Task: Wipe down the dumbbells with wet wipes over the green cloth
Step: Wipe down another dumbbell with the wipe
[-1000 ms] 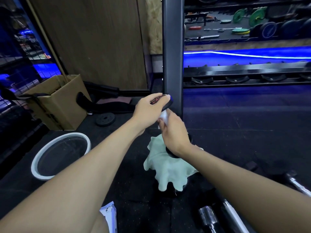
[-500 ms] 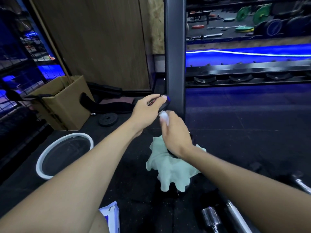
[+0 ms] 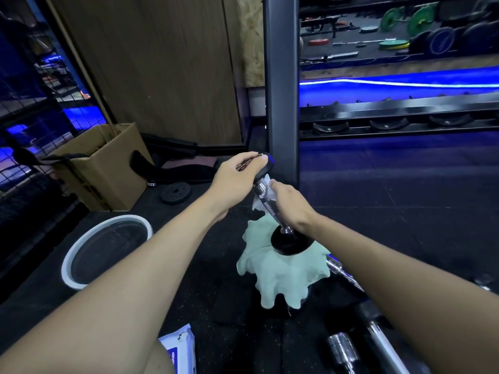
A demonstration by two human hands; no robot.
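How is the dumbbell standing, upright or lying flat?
Upright, slightly tilted: the dumbbell stands on its lower head on the green cloth, top steadied by the left hand.

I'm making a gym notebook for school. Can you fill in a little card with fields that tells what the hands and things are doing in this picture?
place: gym floor beside a rack post
dumbbell: stands on end, lower head on the cloth
cloth: green, crumpled on the floor
left hand: grips the dumbbell's top head
right hand: holds the wipe round the handle
wipe: white, wrapped on the handle
bin: white rim, to the left
wipes pack: at the bottom edge
box: cardboard, behind the bin
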